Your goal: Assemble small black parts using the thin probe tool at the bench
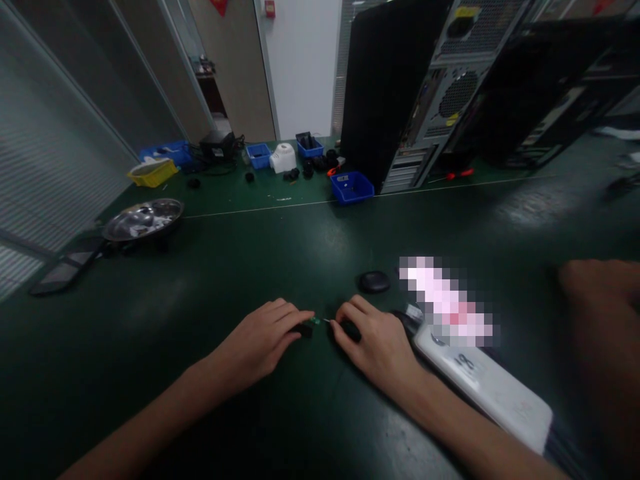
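Near the middle of the table, my left hand [273, 330] pinches a small green circuit board [315, 321] with a black part [304, 329] beneath it. My fingers cover some of both. A short way to the right, my right hand [367, 330] is closed around a black-handled tool [351, 329] whose thin metal tip points left at the board. The tool looks like a small screwdriver, though its handle is mostly hidden. A narrow gap shows between tip and board. Just beyond my right hand lies a black computer mouse [374, 281].
A white device marked 18 [485, 377] lies beside my right forearm, with a blurred-out pink area above it. Another person's arm [605, 333] is at the right edge. Farther back are a blue bin [353, 188], a metal bowl [145, 220] and a computer tower [390, 93].
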Demonstrator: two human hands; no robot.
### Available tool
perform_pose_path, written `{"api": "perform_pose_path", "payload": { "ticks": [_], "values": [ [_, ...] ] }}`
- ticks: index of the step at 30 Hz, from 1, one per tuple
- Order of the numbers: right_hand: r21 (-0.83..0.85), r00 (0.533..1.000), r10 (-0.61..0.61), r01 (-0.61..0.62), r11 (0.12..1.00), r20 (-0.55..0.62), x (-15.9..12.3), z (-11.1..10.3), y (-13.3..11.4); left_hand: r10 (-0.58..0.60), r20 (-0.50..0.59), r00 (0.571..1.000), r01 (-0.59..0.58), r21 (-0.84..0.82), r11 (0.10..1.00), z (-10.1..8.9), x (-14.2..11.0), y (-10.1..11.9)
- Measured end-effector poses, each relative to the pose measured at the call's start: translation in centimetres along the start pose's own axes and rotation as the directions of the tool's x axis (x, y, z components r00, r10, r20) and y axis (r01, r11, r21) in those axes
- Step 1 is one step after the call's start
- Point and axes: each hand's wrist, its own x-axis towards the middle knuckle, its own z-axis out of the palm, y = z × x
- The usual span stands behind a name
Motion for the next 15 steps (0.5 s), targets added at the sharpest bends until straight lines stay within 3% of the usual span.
{"api": "perform_pose_path", "payload": {
  "ticks": [5, 10, 13, 15],
  "values": [
    [-0.026, 0.999, 0.027, -0.028, 0.999, -0.031, 0.0, 0.1, -0.1, 0.026, -0.118, 0.993, -0.035, -0.075, 0.997, 0.8, 0.6, 0.8],
    [-0.027, 0.999, 0.034, -0.034, 0.999, -0.027, -0.1, 0.2, 0.0, 0.025, -0.089, 0.996, -0.024, 0.009, 1.0, 1.6, 0.6, 1.0],
    [0.002, 1.0, 0.028, -0.028, 1.0, -0.008, -0.1, 0.2, 0.1, -0.11, -0.124, 0.986, 0.111, 0.003, 0.994, 0.2, -2.0, -2.1],
    [0.015, 0.999, 0.033, -0.033, 0.999, -0.003, 0.0, 0.2, 0.1, -0.287, -0.191, 0.939, 0.289, -0.013, 0.957, -1.8, -5.4, -5.7]
  ]
}}
